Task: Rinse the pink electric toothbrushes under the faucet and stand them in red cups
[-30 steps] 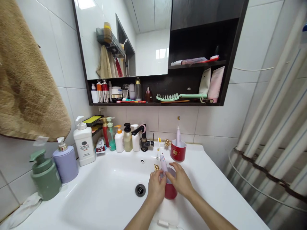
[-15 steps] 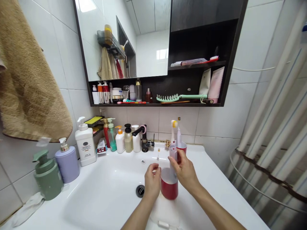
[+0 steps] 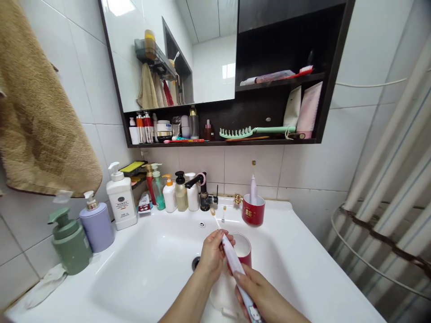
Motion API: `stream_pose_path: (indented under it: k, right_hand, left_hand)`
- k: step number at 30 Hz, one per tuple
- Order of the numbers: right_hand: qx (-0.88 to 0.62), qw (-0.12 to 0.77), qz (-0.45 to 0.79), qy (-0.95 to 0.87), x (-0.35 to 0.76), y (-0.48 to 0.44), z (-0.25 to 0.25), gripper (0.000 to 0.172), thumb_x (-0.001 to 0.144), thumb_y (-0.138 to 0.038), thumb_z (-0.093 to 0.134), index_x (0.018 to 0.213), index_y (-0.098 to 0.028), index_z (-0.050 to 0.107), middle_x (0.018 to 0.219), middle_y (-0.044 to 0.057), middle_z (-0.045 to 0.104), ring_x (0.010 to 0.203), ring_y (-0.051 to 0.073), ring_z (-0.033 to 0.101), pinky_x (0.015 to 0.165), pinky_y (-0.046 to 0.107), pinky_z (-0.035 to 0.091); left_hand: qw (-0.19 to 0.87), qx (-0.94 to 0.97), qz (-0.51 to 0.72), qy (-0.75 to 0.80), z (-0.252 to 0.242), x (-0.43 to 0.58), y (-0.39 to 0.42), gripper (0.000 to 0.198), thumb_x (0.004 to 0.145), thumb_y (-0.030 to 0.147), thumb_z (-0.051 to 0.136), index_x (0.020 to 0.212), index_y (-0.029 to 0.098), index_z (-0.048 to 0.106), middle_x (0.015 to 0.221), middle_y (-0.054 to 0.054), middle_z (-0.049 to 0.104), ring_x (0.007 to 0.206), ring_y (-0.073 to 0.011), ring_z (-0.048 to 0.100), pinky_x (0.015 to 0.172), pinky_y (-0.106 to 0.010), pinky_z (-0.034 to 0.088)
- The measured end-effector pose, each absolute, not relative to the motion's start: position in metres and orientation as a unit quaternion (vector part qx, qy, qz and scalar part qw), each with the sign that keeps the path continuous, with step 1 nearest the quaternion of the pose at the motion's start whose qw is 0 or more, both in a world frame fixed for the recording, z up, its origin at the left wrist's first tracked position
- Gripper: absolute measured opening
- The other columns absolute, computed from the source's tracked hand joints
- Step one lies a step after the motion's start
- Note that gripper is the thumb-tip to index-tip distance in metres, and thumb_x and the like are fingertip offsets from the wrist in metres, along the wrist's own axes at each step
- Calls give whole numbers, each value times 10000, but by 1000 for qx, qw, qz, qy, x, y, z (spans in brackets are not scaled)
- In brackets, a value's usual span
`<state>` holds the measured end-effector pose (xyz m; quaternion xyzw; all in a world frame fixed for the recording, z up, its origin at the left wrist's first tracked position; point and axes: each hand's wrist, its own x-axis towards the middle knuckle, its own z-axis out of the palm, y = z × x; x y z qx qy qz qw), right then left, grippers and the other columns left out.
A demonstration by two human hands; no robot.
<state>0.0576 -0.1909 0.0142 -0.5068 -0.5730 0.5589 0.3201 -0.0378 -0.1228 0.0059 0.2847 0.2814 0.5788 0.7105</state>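
An electric toothbrush (image 3: 232, 255) with a pale, patterned handle slants across the middle, its small brush head pointing up and away from me. My right hand (image 3: 252, 287) is wrapped round the lower handle. My left hand (image 3: 213, 253) is closed at the upper end, fingers around the base of the thin neck. Just behind the brush stands a red cup (image 3: 247, 258) with a white inside, partly hidden by the hands and handle. Farther back, another red cup (image 3: 253, 216) holds a second electric toothbrush (image 3: 253, 188) upright.
The white sink (image 3: 141, 260) lies beneath my hands, its black faucet (image 3: 204, 190) at the back. Several pump bottles (image 3: 170, 197) line the left rim. A mirror cabinet (image 3: 279, 143) with a green hairbrush (image 3: 242, 133) hangs above. Pipes (image 3: 387, 179) run along the right.
The toothbrush has come down from upright above the near cup into a slant toward me. My right hand has moved down and nearer; my left hand now touches the brush's upper end.
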Motion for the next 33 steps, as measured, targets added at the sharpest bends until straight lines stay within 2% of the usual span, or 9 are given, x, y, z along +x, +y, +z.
stream_pose_path:
  k: [2,5,10,15,19,23,27,33]
  right_hand:
    - [-520,333,527,-583,58,-190,12,295,706,-448,296,781,-175,379,501,-65,377,343,49,328,340,175,276]
    - [-531,350,462,-617,60,-188,8,271,691,-406,367,844,-182,373,481,-72,364,366,56,340,366,178,292]
    - [-519,303,577,-553,55,-189,10,255,729,-424,237,749,-188,331,510,-69,369,316,38,303,312,176,261]
    - [-554,348,456,-603,51,-192,12,190,709,-371,329,728,-183,351,480,-72,356,351,51,334,342,176,271]
    - [-549,316,536,-557,49,-192,9,208,741,-377,240,698,-192,324,471,-81,340,304,36,284,321,173,249]
    - [-559,333,475,-593,47,-191,5,181,724,-359,304,667,-188,323,465,-79,346,340,45,332,343,171,271]
    - [-566,323,491,-578,46,-191,4,192,741,-357,250,679,-188,317,455,-83,336,305,37,302,321,167,254]
    - [-566,309,450,-618,44,-196,5,159,724,-323,298,666,-181,338,456,-69,360,360,54,337,363,177,284]
  left_hand:
    - [711,271,587,277,7,-39,-120,151,570,237,566,640,117,507,559,-22,571,533,-106,543,593,-233,399]
    - [711,265,594,267,8,-39,-120,124,582,207,555,651,118,503,562,-23,572,542,-108,546,608,-234,406]
    - [708,246,602,275,9,-38,-122,84,597,179,538,629,115,493,533,-20,558,514,-100,540,595,-229,414]
    - [701,241,614,271,9,-37,-121,66,602,160,526,630,117,485,522,-20,553,512,-107,541,581,-230,419]
    - [700,233,614,280,7,-38,-119,58,604,161,521,613,118,484,512,-11,542,498,-97,533,567,-223,419]
    - [692,237,619,285,4,-39,-116,66,596,170,525,621,120,489,514,-9,537,506,-100,532,568,-230,417]
    - [690,239,617,294,1,-38,-114,76,592,180,529,618,122,489,516,-4,527,502,-96,525,558,-232,416]
    - [659,206,647,323,7,-50,-107,25,646,130,462,631,126,481,532,-8,532,503,-83,530,545,-210,422]
